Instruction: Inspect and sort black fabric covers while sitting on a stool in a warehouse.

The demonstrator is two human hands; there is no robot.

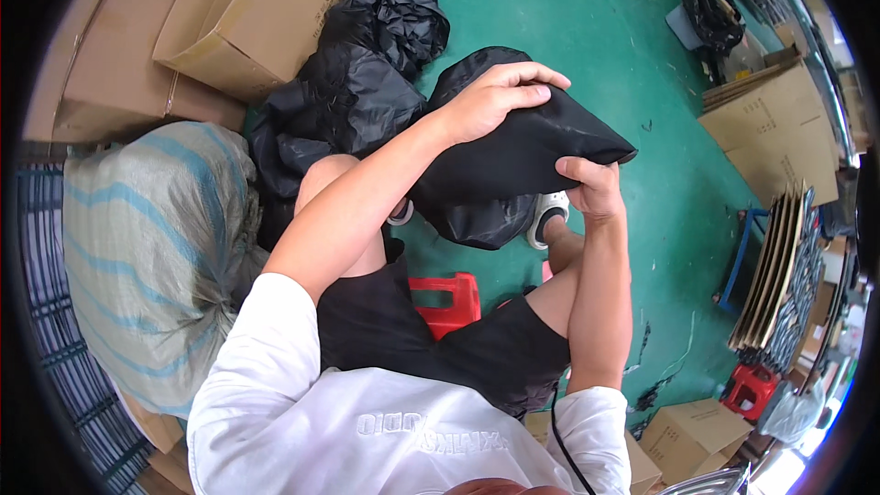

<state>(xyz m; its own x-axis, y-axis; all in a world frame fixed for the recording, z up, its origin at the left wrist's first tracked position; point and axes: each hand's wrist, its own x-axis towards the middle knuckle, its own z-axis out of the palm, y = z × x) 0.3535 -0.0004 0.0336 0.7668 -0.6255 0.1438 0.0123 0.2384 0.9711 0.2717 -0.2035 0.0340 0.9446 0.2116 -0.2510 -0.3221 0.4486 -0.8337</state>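
A black pouch-like cloth piece with a pointed right corner lies across in front of me, over a rounded black bundle. My left hand rests along its far upper edge, fingers stretched out and thumb apart from them. At the near side of the pointed corner, my right hand is closed on the cloth, thumb on top. The right fingers are mostly hidden beneath. Crumpled black plastic bags lie left of the cloth piece.
Large cardboard boxes stand at the far left. Nearer is a bulging woven sack with blue stripes. A red plastic stool shows between my legs. On the right, flattened cardboard and stacked sheets stand on the green floor.
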